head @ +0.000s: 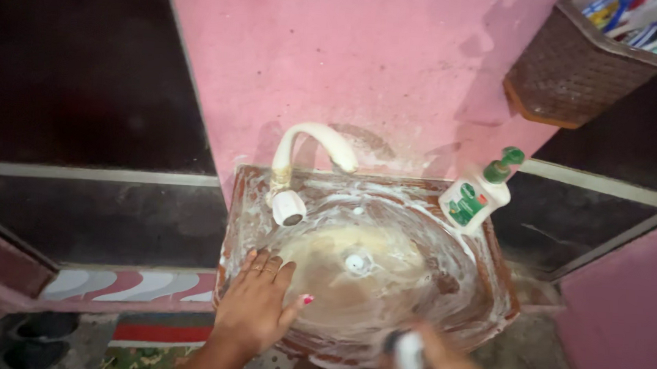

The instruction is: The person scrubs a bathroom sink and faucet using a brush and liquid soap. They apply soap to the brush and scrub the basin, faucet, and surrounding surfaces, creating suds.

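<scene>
A brown wash basin (501, 282) fixed to a pink wall is smeared with white soapy foam. My left hand (256, 305) lies flat on the basin's near left rim, fingers spread, rings on two fingers. My right hand (439, 366) is blurred at the basin's near edge and grips a white-tipped scrubbing tool (408, 355). A white curved tap (312, 149) rises at the back left, its round knob (289, 207) below it. The white drain (355, 263) sits in the bowl's middle.
A white pump bottle with a green cap (480, 194) stands on the basin's back right corner. A brown woven basket (575, 67) with brushes and tubes hangs on the wall upper right. Dark tiled wall panels flank the pink wall. Dark footwear (27, 333) lies on the floor lower left.
</scene>
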